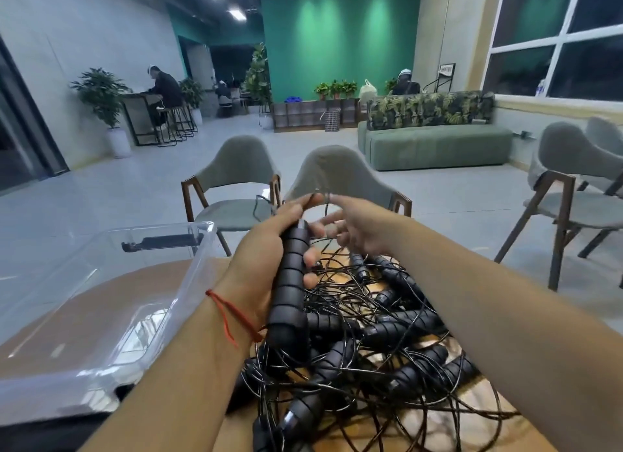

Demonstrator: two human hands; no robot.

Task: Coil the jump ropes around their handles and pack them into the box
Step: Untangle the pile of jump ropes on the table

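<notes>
Left grip point(266, 259) clenching black ribbed handles point(291, 283) above tabletop point(220, 266) centre; right grip point(357, 229) hanging loose-fingered beside thin cord point(326, 200), holding nothing. Tangled ropes point(387, 343) lying toward near right edge, clear box point(202, 249) sitting at left edge. Handles likely handling light, stiff, grippy; cord looking springy, snag-prone; best taking hold at handles, feeding cord through free fingers

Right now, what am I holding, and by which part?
Your left hand grips a jump rope's black handle around its upper half; right hand blurred, cannot tell.
</notes>
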